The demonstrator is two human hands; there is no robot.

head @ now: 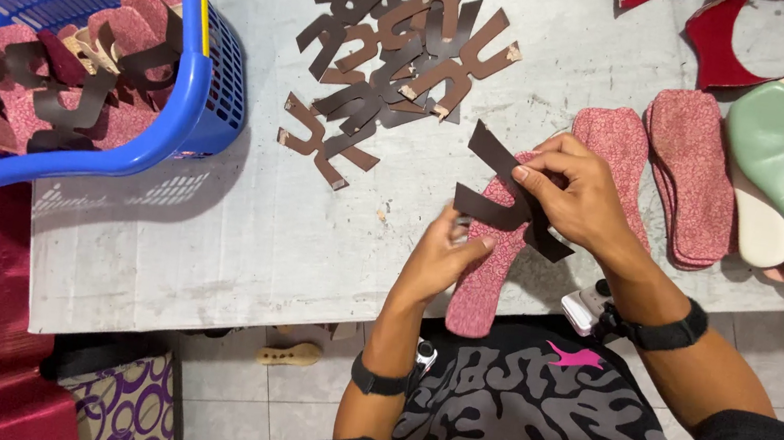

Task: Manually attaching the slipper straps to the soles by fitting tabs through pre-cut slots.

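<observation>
While hands [512,226] grip strap [507,190], basket [197,53] left

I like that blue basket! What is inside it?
Inside the blue basket lie pink insoles with dark brown straps over them. The pile hides whatever is underneath, and the basket's bottom cannot be seen.

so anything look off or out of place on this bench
Mostly tidy. One oddity: a tan sole-shaped piece lies on the floor tiles under the table, apart from the stock above. The hands hold a brown strap on a pink insole.
</observation>
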